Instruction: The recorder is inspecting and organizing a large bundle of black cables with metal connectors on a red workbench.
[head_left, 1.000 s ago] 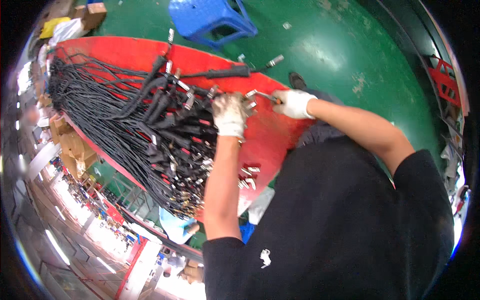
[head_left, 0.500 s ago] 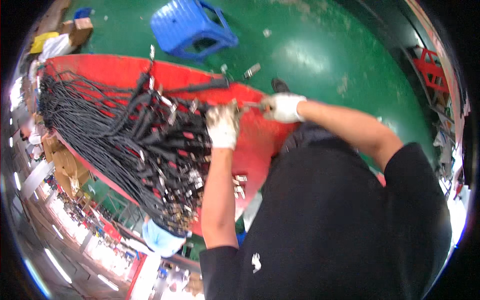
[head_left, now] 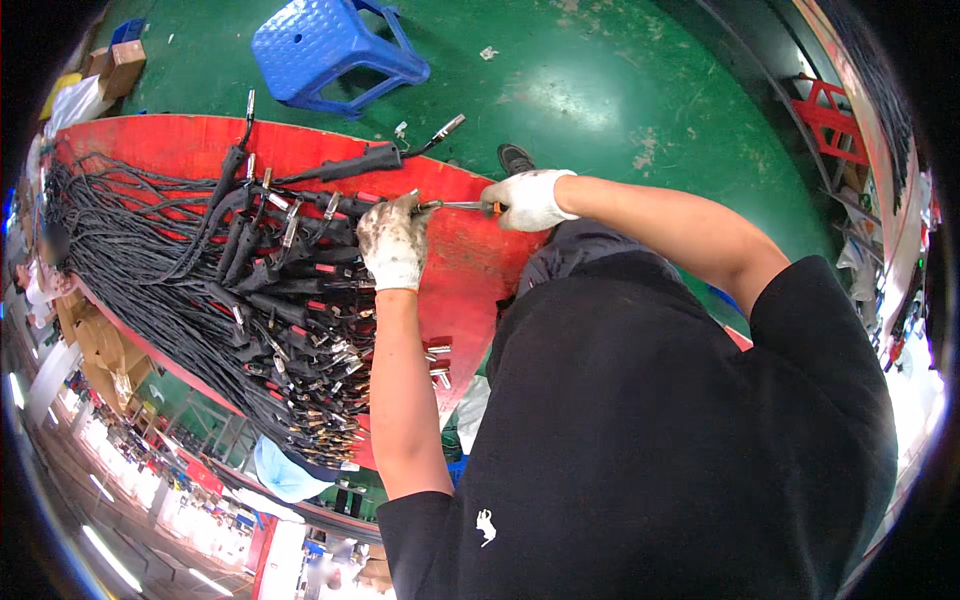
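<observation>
Clock face centred on the left hand, 12 toward the top of the head view. White gloves are worn on both hands, the left one heavily soiled.

The left hand is closed around a small metal end piece, which is mostly covered by the fingers; how it is joined to the black cabling cannot be told. At between 2 and 3 o'clock, the right hand is clamped on the orange handle of a thin-shafted hand tool. The shaft is pointed back toward 9 o'clock and its tip is brought up to the end piece. The hands are kept apart, bridged only by the tool, above the red counter.

The bundle of black cables is spread toward 9 o'clock. A black torch handle with a bent silver-tipped neck is laid at 11 o'clock, near the counter's edge. Loose silver fittings are grouped at 5 o'clock. A blue stool is placed on the green floor at 11 o'clock, beyond the counter.

Step in hand, as judged: the end piece is being worked with the tool. For the next move, a steady left grip and an aligned shaft are judged to be needed; slipping of the tip is considered the main risk.
</observation>
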`<state>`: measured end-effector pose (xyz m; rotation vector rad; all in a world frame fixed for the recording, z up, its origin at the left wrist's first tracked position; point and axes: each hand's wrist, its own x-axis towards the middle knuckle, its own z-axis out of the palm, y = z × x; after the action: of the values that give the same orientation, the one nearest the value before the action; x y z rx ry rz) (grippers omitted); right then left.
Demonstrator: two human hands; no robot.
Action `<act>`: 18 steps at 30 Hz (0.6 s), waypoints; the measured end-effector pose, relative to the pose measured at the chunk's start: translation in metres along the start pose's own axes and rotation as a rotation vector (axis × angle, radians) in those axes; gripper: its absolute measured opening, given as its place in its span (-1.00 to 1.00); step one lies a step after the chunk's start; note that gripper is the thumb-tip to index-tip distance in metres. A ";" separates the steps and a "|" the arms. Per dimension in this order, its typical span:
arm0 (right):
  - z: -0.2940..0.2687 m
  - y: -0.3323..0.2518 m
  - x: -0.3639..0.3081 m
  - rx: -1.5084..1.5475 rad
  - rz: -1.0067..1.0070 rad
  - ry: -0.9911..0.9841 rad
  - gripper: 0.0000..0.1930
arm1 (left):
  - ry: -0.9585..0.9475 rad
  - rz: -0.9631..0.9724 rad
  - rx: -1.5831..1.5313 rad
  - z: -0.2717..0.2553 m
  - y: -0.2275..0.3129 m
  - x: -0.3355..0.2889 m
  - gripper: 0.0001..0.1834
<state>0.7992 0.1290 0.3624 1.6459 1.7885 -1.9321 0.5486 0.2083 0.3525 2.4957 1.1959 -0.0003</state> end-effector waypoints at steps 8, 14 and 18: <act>-0.008 -0.006 0.013 0.054 0.061 -0.155 -0.59 | -0.007 0.011 0.073 0.005 -0.004 -0.002 -0.65; -0.031 -0.008 0.021 0.515 0.290 -0.417 -0.69 | -0.198 -0.032 0.175 -0.007 0.007 0.008 -0.63; -0.042 0.016 0.043 0.656 0.284 -0.589 -0.79 | 0.139 -0.117 -0.159 -0.003 0.002 -0.007 -0.61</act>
<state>0.8174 0.1803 0.3316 1.1320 0.7120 -2.6253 0.5449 0.2031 0.3569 2.3170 1.3413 0.2321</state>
